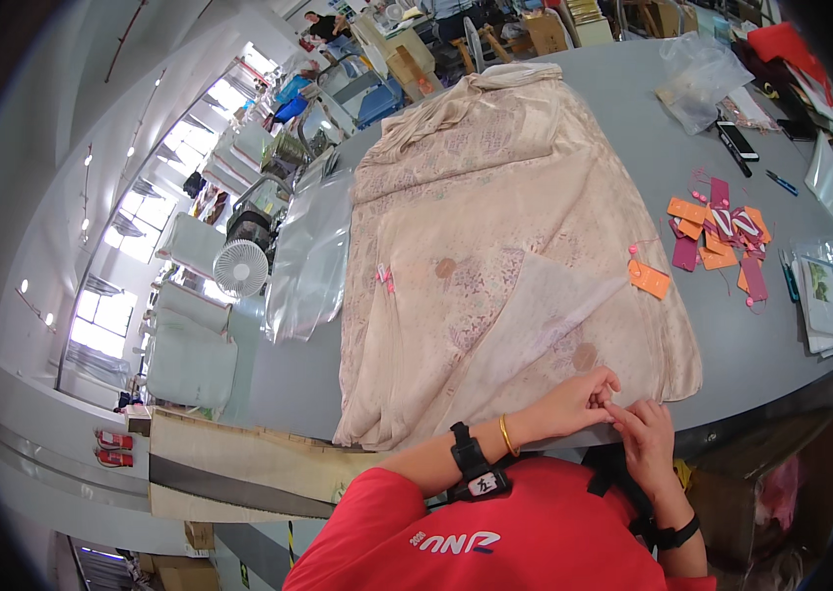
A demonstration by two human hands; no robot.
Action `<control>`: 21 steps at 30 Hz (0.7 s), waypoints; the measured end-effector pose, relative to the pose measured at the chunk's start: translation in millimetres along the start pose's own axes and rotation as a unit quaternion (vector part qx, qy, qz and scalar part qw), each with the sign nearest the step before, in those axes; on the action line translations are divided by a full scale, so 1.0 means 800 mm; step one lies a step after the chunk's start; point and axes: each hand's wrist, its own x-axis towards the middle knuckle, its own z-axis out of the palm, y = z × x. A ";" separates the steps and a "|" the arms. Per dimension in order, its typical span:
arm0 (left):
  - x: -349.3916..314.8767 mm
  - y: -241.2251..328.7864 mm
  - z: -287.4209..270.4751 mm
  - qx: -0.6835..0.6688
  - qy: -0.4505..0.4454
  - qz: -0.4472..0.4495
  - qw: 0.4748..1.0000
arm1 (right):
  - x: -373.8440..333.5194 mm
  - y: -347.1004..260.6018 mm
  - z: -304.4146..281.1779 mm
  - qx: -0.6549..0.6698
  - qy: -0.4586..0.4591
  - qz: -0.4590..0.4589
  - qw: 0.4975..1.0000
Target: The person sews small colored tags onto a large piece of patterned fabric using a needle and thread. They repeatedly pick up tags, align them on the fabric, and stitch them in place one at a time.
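Observation:
A beige patterned garment (pixel 436 227) lies spread over the table. At its near right edge my left hand (pixel 579 402) and my right hand (pixel 645 433) meet, fingertips pinched close together. Whatever they pinch is too small or hidden to make out. Just beyond them, an orange hang tag (pixel 649 280) with a pink cord rests on the cloth. A small pink striped piece (pixel 384 278) sits on the garment's left part.
Several orange and magenta tags (pixel 717 232) are piled on the grey table (pixel 623 84), right of the garment. Beyond them are a phone (pixel 737 141) and a clear plastic bag (pixel 700 84). Clear plastic sheets (pixel 308 256) lie to the left, near a white fan (pixel 240 268).

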 end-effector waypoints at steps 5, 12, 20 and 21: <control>0.005 0.023 -0.019 0.042 -0.074 -0.012 0.996 | -0.003 0.007 -0.001 0.042 -0.022 0.027 0.999; 0.122 0.055 -0.108 0.240 0.121 0.067 0.961 | -0.006 0.012 -0.003 0.038 -0.047 0.022 0.998; 0.296 0.034 -0.133 0.387 0.178 0.215 0.879 | -0.008 0.016 -0.004 0.041 -0.057 0.029 0.997; 0.318 0.026 -0.135 0.412 0.182 0.231 0.863 | -0.008 0.016 -0.004 0.043 -0.071 0.035 0.996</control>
